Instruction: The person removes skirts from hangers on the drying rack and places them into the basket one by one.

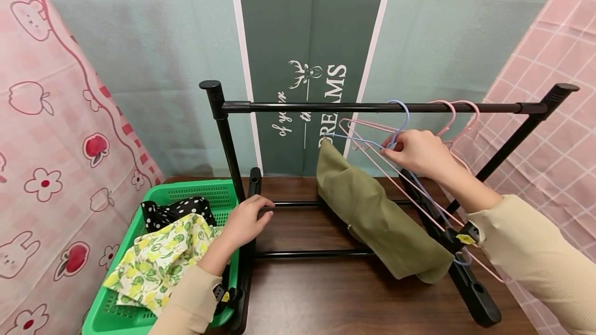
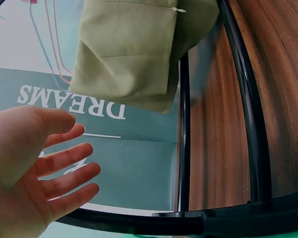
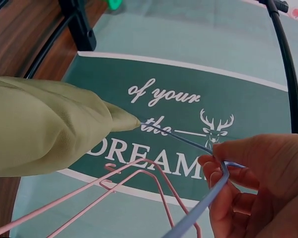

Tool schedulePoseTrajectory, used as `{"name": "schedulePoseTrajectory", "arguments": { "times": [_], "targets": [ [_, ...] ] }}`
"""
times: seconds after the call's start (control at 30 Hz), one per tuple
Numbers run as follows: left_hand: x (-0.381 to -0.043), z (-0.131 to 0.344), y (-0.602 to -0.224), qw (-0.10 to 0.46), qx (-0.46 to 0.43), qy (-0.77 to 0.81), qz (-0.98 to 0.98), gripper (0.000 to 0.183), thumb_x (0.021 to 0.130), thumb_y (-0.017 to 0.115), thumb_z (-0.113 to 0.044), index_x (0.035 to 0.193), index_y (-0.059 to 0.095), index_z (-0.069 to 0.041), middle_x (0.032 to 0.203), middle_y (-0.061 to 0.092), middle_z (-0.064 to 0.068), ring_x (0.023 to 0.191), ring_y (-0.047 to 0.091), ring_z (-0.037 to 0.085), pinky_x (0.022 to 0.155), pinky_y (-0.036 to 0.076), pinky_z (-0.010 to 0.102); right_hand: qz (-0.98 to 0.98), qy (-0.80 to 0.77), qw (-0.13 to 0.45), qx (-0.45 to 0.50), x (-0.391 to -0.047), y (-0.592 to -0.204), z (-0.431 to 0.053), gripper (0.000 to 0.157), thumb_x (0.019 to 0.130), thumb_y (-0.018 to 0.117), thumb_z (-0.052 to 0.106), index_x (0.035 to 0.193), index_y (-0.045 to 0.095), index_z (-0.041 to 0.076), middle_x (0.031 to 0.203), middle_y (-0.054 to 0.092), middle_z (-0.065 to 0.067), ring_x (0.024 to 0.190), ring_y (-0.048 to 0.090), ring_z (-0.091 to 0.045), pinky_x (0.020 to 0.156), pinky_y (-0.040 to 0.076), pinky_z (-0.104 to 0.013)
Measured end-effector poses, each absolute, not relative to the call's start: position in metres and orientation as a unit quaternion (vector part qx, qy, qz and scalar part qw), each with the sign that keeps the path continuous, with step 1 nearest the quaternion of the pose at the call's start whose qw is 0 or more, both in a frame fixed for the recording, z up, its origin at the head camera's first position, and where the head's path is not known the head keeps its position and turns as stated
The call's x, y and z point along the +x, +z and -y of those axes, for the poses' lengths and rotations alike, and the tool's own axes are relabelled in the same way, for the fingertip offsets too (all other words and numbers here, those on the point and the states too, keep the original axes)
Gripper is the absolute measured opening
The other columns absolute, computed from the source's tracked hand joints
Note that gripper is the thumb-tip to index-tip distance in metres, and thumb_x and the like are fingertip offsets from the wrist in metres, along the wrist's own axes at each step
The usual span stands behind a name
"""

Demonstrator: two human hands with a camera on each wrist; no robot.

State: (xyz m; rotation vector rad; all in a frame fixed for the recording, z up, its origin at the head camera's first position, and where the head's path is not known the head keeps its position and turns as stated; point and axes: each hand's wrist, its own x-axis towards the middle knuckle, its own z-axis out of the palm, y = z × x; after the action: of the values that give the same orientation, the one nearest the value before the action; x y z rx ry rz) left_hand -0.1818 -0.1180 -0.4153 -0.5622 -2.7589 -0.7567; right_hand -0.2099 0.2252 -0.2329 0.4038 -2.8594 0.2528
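My right hand [image 1: 416,151] pinches a blue hanger [image 3: 214,191] at the base of its hook, which loops over the top rail of a black clothes rack [image 1: 326,108]. From the hanger's left end an olive-green cloth garment [image 1: 372,211] droops, slanting down to the right. In the left wrist view, a seam and a small pale tag show on the garment [image 2: 126,54]. My left hand [image 1: 249,221] hovers by the rack's left post, beside the lower bars, fingers spread and holding nothing [image 2: 54,163].
Two pink hangers [image 1: 453,118] hang on the rail right of the blue one. At the left, a green basket [image 1: 186,186] holds a lemon-print cloth [image 1: 163,257] and a black polka-dot cloth [image 1: 179,211]. The rack stands on a brown wooden table [image 1: 302,293], with curtains around.
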Motion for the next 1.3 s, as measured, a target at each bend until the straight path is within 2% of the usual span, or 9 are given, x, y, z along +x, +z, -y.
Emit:
{"name": "schedulePoseTrajectory", "arguments": {
  "times": [0.13,0.37,0.63,0.87,1.1,1.3],
  "targets": [
    [-0.184,0.112,-0.415,0.103,-0.201,-0.249,0.942,0.013,0.084,0.057,-0.026,0.095,0.063,-0.023,0.097,0.057,-0.007,0.079,0.057,0.012,0.063,0.045,0.029,0.978,0.091,0.131,0.134,-0.209,-0.234,-0.224,0.02,0.079,0.059,0.032,0.079,0.069,0.015,0.06,0.061,0.003,0.052,0.052,-0.017,0.043,0.034,-0.03],
    [-0.186,0.104,-0.417,0.114,-0.203,-0.256,0.938,0.012,0.083,0.057,-0.025,0.093,0.063,-0.023,0.093,0.057,-0.008,0.076,0.056,0.008,0.061,0.045,0.027,0.966,0.111,0.178,0.148,-0.208,-0.239,-0.217,0.017,0.077,0.059,0.027,0.071,0.069,0.015,0.054,0.058,0.004,0.046,0.048,-0.015,0.04,0.031,-0.028],
    [-0.187,0.097,-0.423,0.115,-0.188,-0.268,0.938,0.01,0.083,0.058,-0.025,0.092,0.062,-0.025,0.092,0.056,-0.009,0.07,0.055,0.007,0.056,0.043,0.024,0.958,0.117,0.223,0.141,-0.209,-0.243,-0.207,0.016,0.074,0.062,0.026,0.064,0.067,0.015,0.049,0.053,0.003,0.044,0.045,-0.018,0.041,0.029,-0.032],
    [-0.187,0.093,-0.424,0.116,-0.176,-0.279,0.937,0.011,0.083,0.057,-0.026,0.093,0.062,-0.025,0.093,0.057,-0.008,0.073,0.056,0.008,0.058,0.044,0.026,0.956,0.137,0.228,0.126,-0.206,-0.235,-0.201,0.021,0.077,0.059,0.028,0.062,0.065,0.015,0.051,0.055,0.002,0.049,0.047,-0.02,0.042,0.031,-0.033],
    [-0.191,0.088,-0.423,0.12,-0.172,-0.325,0.922,0.01,0.083,0.057,-0.025,0.091,0.062,-0.023,0.094,0.058,-0.006,0.082,0.058,0.013,0.066,0.046,0.03,0.955,0.145,0.229,0.123,-0.205,-0.226,-0.193,0.023,0.079,0.059,0.03,0.062,0.064,0.016,0.052,0.055,0.003,0.05,0.047,-0.019,0.043,0.03,-0.033],
    [-0.193,0.081,-0.422,0.09,-0.171,-0.393,0.899,0.014,0.083,0.058,-0.022,0.095,0.062,-0.017,0.095,0.06,-0.001,0.082,0.06,0.014,0.068,0.047,0.03,0.953,0.163,0.225,0.119,-0.202,-0.22,-0.185,0.023,0.079,0.059,0.032,0.063,0.064,0.017,0.051,0.053,0.004,0.052,0.047,-0.019,0.046,0.031,-0.033]
  ]
}}
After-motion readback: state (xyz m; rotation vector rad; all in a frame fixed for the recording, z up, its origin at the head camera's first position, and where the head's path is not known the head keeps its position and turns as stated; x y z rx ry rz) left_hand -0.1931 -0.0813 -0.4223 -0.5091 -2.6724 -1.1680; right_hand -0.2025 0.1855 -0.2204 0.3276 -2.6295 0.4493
